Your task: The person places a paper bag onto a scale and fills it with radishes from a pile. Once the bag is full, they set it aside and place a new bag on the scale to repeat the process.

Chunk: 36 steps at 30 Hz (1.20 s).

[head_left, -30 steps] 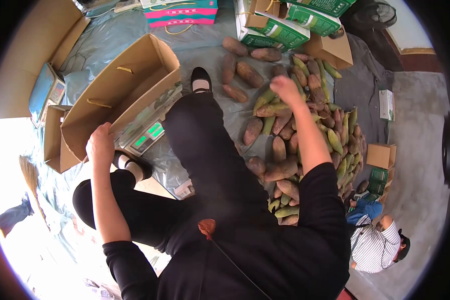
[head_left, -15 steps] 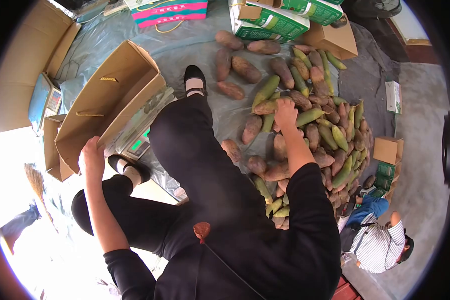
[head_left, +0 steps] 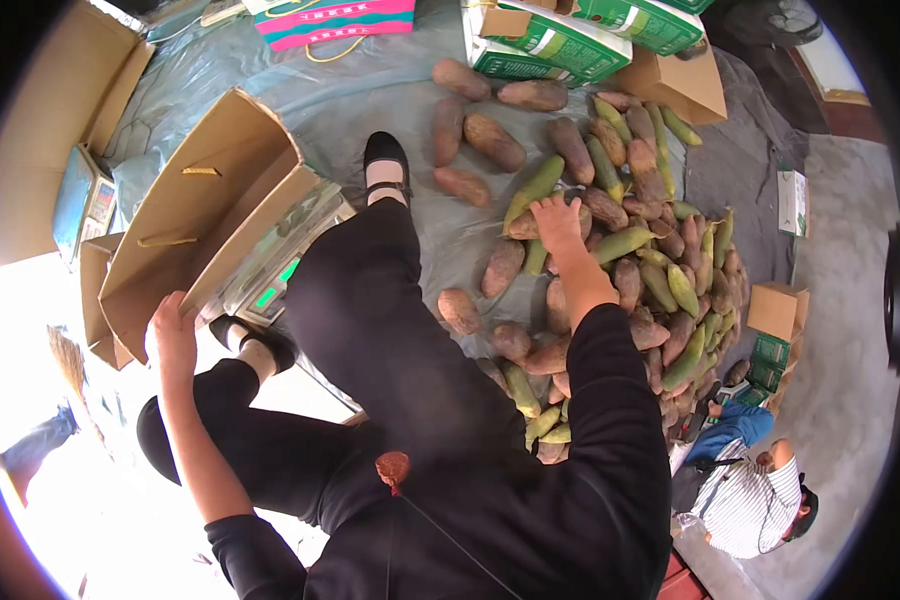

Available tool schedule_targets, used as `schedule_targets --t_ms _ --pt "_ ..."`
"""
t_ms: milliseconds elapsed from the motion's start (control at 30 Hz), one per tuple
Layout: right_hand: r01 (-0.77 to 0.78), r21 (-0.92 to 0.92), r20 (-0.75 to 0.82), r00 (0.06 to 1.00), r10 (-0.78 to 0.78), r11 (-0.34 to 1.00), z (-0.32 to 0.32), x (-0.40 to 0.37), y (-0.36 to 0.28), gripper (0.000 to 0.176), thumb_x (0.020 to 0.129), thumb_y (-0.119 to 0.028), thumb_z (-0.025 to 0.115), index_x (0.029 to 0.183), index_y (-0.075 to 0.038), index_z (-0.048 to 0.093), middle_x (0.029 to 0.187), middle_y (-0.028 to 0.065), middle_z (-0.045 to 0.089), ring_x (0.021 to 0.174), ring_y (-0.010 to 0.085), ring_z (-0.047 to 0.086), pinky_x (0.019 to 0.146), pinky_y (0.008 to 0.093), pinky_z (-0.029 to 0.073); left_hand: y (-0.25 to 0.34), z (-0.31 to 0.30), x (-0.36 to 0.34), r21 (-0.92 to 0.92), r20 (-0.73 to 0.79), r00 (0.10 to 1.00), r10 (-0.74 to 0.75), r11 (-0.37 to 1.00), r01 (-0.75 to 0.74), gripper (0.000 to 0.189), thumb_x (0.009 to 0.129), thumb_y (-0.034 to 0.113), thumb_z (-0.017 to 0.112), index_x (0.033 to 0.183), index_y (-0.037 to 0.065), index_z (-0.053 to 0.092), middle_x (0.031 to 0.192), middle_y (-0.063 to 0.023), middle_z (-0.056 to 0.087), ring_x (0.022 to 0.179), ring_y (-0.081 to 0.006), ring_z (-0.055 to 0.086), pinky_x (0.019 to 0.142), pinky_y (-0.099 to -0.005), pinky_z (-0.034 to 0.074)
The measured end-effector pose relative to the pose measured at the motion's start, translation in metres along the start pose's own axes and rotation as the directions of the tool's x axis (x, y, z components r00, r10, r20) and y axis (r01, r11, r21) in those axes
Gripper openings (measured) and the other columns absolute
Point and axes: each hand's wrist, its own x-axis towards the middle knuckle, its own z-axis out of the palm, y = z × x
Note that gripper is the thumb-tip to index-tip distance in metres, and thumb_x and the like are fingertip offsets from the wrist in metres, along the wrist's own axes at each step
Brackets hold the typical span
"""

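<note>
My left hand (head_left: 173, 335) has its fingers closed over the near edge of an open cardboard box (head_left: 232, 200) with yellow cord handles. The box tilts on a scale with lit green displays (head_left: 266, 297). Over the pile of brown and green cucumber-like fruit (head_left: 682, 290), my right hand (head_left: 560, 222) lies with its fingers spread. A brownish fruit (head_left: 521, 226) sits partly under that palm, and a green one (head_left: 538, 188) is just beyond the fingertips. What the palm touches underneath is hidden.
Green-and-white cartons (head_left: 550, 48) and a pink-and-teal gift box (head_left: 335, 22) stand at the far side. Several loose fruit (head_left: 493, 140) lie on the plastic sheet (head_left: 370, 85). Another person (head_left: 745, 505) in a striped shirt is at lower right, near an open carton (head_left: 776, 308).
My right hand has shifted slightly left, its fingers now spread wider over the fruit. The view has moved a little; my left hand remains at the cardboard box's edge.
</note>
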Motion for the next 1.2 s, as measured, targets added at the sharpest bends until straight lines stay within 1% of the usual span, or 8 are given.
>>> schedule_targets --t_ms 133,333,433,567,733,933,1033,1200 --pt "0.009 -0.020 0.060 0.998 -0.008 1.000 -0.015 -0.005 -0.009 0.034 0.082 -0.013 0.060 0.115 -0.017 0.054 0.113 0.0021 0.057 0.112 0.0214 0.051 0.095 0.0574 0.030 -0.007 0.003 0.002 0.004 0.037 0.999 -0.038 0.999 0.037 0.027 0.075 0.001 0.056 0.102 0.000 0.059 0.098 -0.0176 0.061 0.092 -0.0361 0.058 0.081 -0.0413 0.045" --pt "-0.082 0.540 0.208 0.977 -0.038 0.838 -0.054 -0.006 -0.053 0.065 0.055 -0.029 0.073 0.112 -0.008 0.054 0.101 0.0142 0.065 0.098 0.0318 0.062 0.089 0.0524 0.038 -0.001 -0.002 0.005 0.018 0.112 0.991 -0.072 0.997 0.070 0.025 0.079 0.007 0.054 0.102 0.000 0.058 0.097 -0.0188 0.060 0.092 -0.0366 0.058 0.081 -0.0415 0.044" --pt "-0.176 0.745 0.287 0.955 -0.071 0.643 -0.039 0.006 -0.083 0.072 0.054 -0.035 0.074 0.116 -0.007 0.052 0.109 0.0146 0.063 0.104 0.0321 0.060 0.091 0.0508 0.040 -0.005 -0.002 0.004 0.014 0.095 0.994 -0.050 0.999 0.049 0.025 0.078 0.006 0.054 0.101 0.000 0.059 0.096 -0.0189 0.060 0.091 -0.0366 0.058 0.080 -0.0415 0.044" --pt "-0.289 0.734 0.339 0.940 0.037 0.615 -0.029 0.004 -0.117 0.069 0.058 -0.038 0.075 0.116 -0.009 0.053 0.112 0.0136 0.062 0.106 0.0286 0.059 0.088 0.0449 0.043 -0.010 0.006 0.002 -0.037 0.016 1.000 0.004 0.999 -0.003 0.020 0.081 0.011 0.052 0.096 -0.001 0.059 0.088 -0.0201 0.059 0.081 -0.0358 0.057 0.073 -0.0403 0.044" --pt "-0.284 0.801 0.144 0.946 0.291 0.527 -0.007 0.007 -0.108 0.048 0.073 -0.042 0.064 0.111 -0.013 0.059 0.116 0.0120 0.061 0.106 0.0284 0.059 0.088 0.0456 0.045 -0.007 0.004 0.001 -0.033 -0.049 0.996 0.069 0.997 -0.070 0.023 0.087 0.019 0.048 0.091 -0.001 0.060 0.080 -0.0209 0.057 0.072 -0.0340 0.056 0.067 -0.0390 0.043" --pt "-0.415 0.811 0.206 0.862 0.463 0.412 0.096 0.046 -0.045 0.032 0.077 -0.033 0.063 0.091 -0.005 0.065 0.088 0.0132 0.066 0.084 0.0328 0.064 0.072 0.0411 0.052 0.007 -0.005 0.003 -0.003 0.095 0.991 -0.094 0.996 0.094 0.020 0.077 0.007 0.055 0.096 0.001 0.059 0.090 -0.0180 0.060 0.083 -0.0358 0.059 0.075 -0.0400 0.045" --pt "-0.499 0.801 0.598 0.695 0.399 -0.331 0.094 0.053 -0.046 0.027 0.074 -0.022 0.074 0.091 -0.003 0.065 0.082 0.0079 0.062 0.070 0.0242 0.058 0.061 0.0360 0.052 0.004 -0.005 0.003 -0.030 0.069 0.993 -0.097 0.995 0.099 0.020 0.077 0.007 0.056 0.096 0.001 0.059 0.088 -0.0178 0.060 0.083 -0.0357 0.058 0.074 -0.0395 0.045" --pt "-0.409 0.676 0.720 0.544 0.431 -0.613 0.069 0.066 -0.066 0.041 0.068 -0.021 0.081 0.098 -0.001 0.062 0.094 0.0097 0.061 0.079 0.0241 0.058 0.061 0.0374 0.050 0.004 -0.003 0.003 -0.034 0.061 0.995 -0.080 0.996 0.082 0.019 0.077 0.005 0.055 0.095 0.000 0.059 0.087 -0.0178 0.059 0.081 -0.0352 0.059 0.072 -0.0391 0.045"
